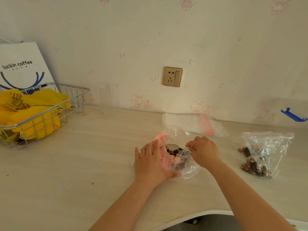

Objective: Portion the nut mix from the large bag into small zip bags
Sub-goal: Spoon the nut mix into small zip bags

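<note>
A small zip bag lies mid-worktop, part filled with nuts. The left hand rests flat on it with fingers straight; the right hand pinches its crinkly film. Sealing seems to be the step; next, press the red strip shut. The large bag, clear and limp, lies to the right, with spare bags far behind.

At frame centre, a zip bag of nut mix lies on the table between 2 hands. Empty zip bags lie behind it, a filled bag right, a wire basket far left.
</note>
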